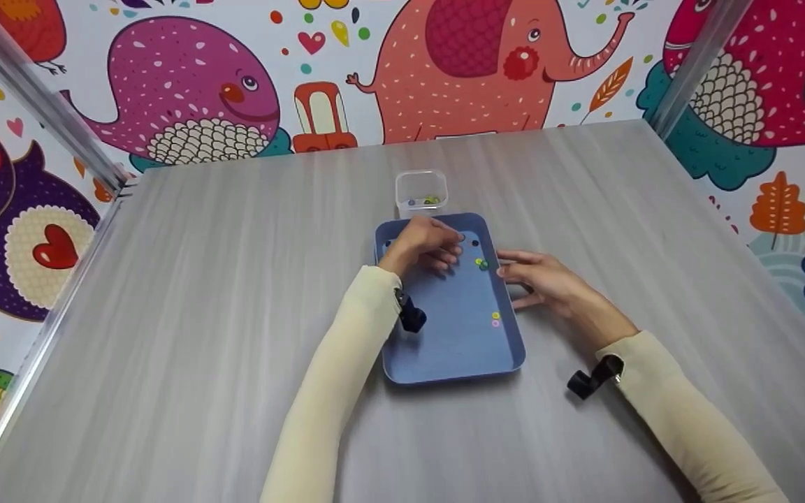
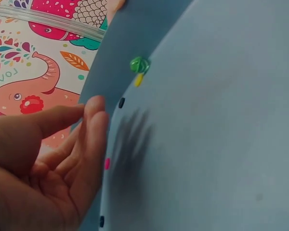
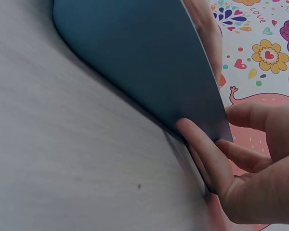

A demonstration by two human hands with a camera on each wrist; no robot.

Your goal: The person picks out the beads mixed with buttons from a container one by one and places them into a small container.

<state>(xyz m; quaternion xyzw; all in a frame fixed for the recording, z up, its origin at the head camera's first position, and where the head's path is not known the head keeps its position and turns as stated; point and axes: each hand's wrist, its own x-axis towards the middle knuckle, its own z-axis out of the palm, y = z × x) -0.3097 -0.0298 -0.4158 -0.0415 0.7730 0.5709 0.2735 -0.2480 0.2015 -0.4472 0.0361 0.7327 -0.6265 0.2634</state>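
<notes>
A blue tray (image 1: 444, 335) holds several small beads. My left hand (image 1: 423, 244) is over its far end, with thumb and forefinger tips together in the left wrist view. A small dark round bead (image 1: 461, 237) shows at those fingertips in the head view. Nearby in the tray lie a green bead (image 2: 139, 64), a yellow bead (image 2: 138, 80), a black bead (image 2: 121, 102) and a pink bead (image 2: 107, 163). My right hand (image 1: 546, 283) is at the tray's right side, its extended fingers (image 3: 202, 144) touching the outer wall and rim.
Just beyond the tray stands a clear plastic box (image 1: 421, 183) with several beads inside. A yellow bead (image 1: 495, 315) and a pale pink bead (image 1: 495, 323) lie along the tray's right wall. Printed panels (image 1: 193, 84) border the grey table (image 1: 221, 279).
</notes>
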